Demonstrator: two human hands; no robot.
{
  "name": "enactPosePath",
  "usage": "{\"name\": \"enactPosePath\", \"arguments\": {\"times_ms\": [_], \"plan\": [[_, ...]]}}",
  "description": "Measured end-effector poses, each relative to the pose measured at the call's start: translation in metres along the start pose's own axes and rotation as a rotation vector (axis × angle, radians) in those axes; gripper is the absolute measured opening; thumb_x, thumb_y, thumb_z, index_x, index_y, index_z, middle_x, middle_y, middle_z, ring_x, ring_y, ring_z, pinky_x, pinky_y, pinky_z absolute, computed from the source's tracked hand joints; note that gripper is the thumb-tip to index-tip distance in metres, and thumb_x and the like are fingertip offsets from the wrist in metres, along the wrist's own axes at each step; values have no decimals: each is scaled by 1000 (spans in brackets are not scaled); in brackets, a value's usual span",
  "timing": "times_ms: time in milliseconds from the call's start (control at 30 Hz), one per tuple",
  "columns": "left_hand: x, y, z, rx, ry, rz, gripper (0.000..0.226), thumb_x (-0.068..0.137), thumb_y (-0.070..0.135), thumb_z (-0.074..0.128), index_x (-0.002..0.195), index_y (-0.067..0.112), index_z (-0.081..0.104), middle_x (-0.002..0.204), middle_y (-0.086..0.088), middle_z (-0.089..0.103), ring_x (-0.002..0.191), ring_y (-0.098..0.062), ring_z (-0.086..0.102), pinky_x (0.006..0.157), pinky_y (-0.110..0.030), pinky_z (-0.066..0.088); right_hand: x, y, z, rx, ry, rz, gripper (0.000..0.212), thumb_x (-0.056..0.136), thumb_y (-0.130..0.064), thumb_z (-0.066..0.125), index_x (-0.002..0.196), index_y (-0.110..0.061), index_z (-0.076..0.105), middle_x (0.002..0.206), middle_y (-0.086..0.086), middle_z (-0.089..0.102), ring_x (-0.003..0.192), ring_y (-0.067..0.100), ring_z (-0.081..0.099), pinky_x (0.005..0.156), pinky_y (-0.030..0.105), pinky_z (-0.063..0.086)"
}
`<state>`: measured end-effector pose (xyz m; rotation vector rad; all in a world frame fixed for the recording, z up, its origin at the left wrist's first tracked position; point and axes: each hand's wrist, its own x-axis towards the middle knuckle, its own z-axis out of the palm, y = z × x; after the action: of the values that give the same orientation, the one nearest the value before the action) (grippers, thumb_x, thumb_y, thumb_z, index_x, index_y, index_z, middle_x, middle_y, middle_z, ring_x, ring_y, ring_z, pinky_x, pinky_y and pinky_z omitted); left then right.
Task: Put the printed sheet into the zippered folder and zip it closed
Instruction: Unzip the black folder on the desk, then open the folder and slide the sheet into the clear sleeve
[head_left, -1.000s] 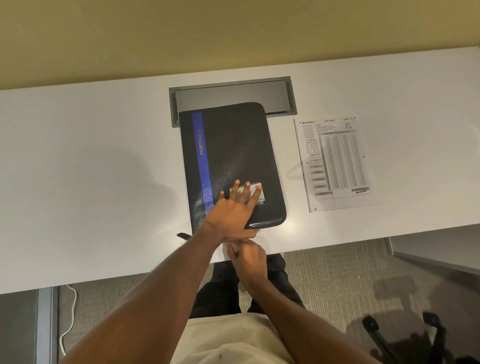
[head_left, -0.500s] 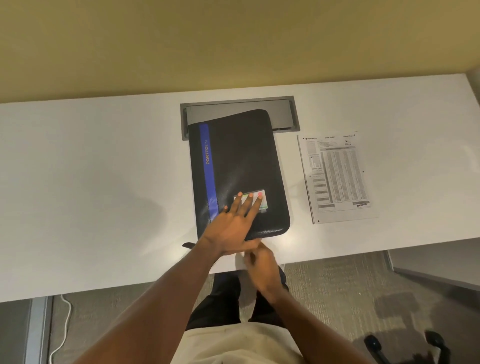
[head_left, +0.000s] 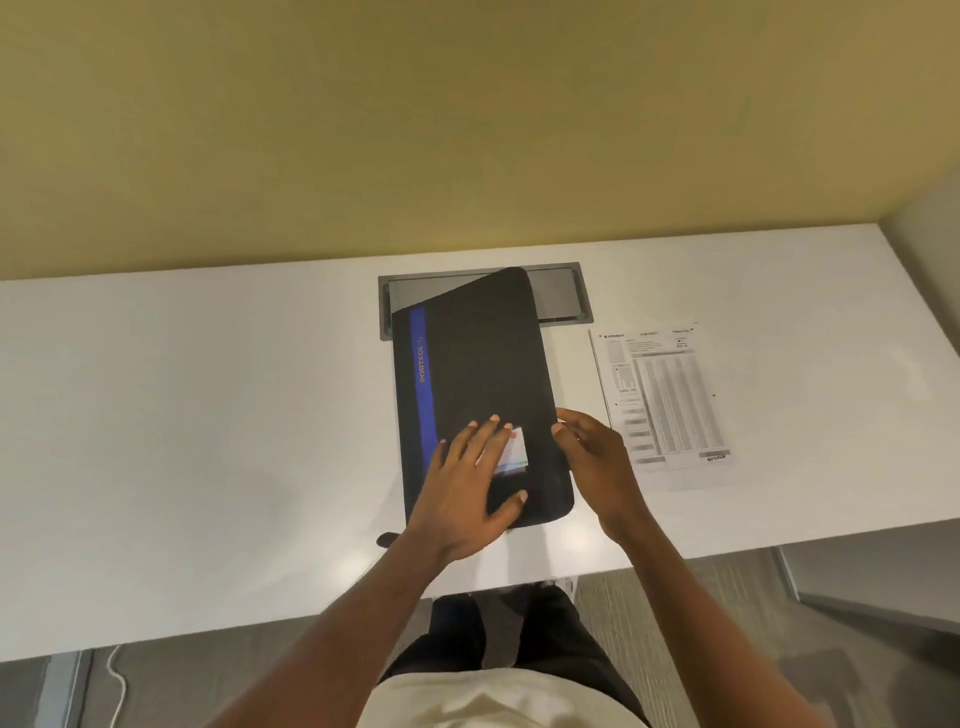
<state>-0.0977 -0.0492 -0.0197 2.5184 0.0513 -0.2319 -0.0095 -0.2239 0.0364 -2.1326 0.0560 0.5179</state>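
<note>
The black zippered folder with a blue stripe (head_left: 480, 374) lies closed and flat on the white counter (head_left: 208, 415), slightly skewed, its far end overlapping a grey rectangular cable hatch (head_left: 558, 296) set into the counter by the wall. The stripe runs along the folder's left side and carries yellow lettering (it reads "PORTFOL", the rest unclear). A small white label with coloured bands (head_left: 514, 449) sits on the cover near the folder's near right corner.

The left hand (head_left: 467, 488) rests palm down on the near part of the cover, fingers (head_left: 491, 434) spread wide and flat, partly covering the label, with the thumb out toward the near right corner; it grips nothing. The right hand (head_left: 597, 460) is at the folder's right edge, its fingers (head_left: 569, 415) curled narrowly toward that edge; whether they pinch the zipper pull or only touch the edge cannot be told.

The white printed sheet with a dense table of grey rows (head_left: 665, 400) lies flat on the counter just to the right of the folder, apart from it, outside it. A small dark tab (head_left: 385, 539) pokes out beside the left wrist at the folder's near left corner.
</note>
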Motion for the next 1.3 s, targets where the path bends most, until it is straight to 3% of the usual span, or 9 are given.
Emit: {"name": "enactPosePath", "arguments": {"times_ms": [100,200,300,533,633,733,900,1033,1300], "plan": [[24,11,-36,-315,202,-145,75,96,69,40,160,34,24,170,10,17,156,-19,21,122,-44,28,-12,-22,14,-28,62,-110,32,103,-34,56,131,-22,66,125,-9,69,98,-4,62,82,-4,39],[48,18,-82,-447,326,-234,67,100,62,45,158,34,30,168,4,28,153,-22,30,121,-42,30,-25,-46,28,63,14,-173,23,100,-30,62,122,-26,67,107,-21,68,86,-12,64,71,-6,43],[54,16,-121,-442,359,-255,71,96,62,52,158,30,34,163,0,38,144,-27,45,117,-49,40,-37,-67,42,123,-84,-242,26,99,-30,64,125,-32,66,105,-28,66,97,-14,64,79,0,49],[21,-18,-162,-417,435,-234,55,96,13,65,148,20,48,142,0,59,113,-20,65,97,-41,57,-37,-75,78,103,-283,-374,37,100,-41,56,137,-43,56,127,-38,59,114,-4,61,92,12,54],[3,-44,-175,-385,508,-258,50,97,10,63,145,22,51,131,0,63,101,-15,66,83,-26,54,-18,-46,85,-57,-172,-318,42,101,-35,58,143,-33,54,141,-19,56,123,3,58,105,32,53],[-15,-77,-187,-269,543,-323,50,97,12,66,144,20,52,127,-4,60,97,-14,63,74,-17,48,3,-15,86,-347,-191,-232,56,101,-32,58,153,-21,42,162,-2,37,149,19,37,120,34,36],[-43,-132,-192,-102,587,-479,51,95,9,69,142,14,51,130,-18,54,97,-29,63,85,-44,57,28,10,91,-715,-272,-147,76,98,-36,62,161,-24,21,172,1,8,155,29,22,119,45,37],[-61,-170,-178,-90,541,-623,49,94,4,64,139,16,51,136,-16,48,111,-40,60,98,-53,53,31,19,99,-928,-330,-180,80,97,-37,63,161,-24,18,172,3,7,155,28,22,122,47,29],[-74,-196,-122,236,263,-777,46,91,13,67,136,4,58,146,-22,49,130,-46,46,109,-60,39,36,22,109,-992,-414,-152,74,96,-34,64,157,-20,26,170,6,10,150,29,30,118,45,35]]}}
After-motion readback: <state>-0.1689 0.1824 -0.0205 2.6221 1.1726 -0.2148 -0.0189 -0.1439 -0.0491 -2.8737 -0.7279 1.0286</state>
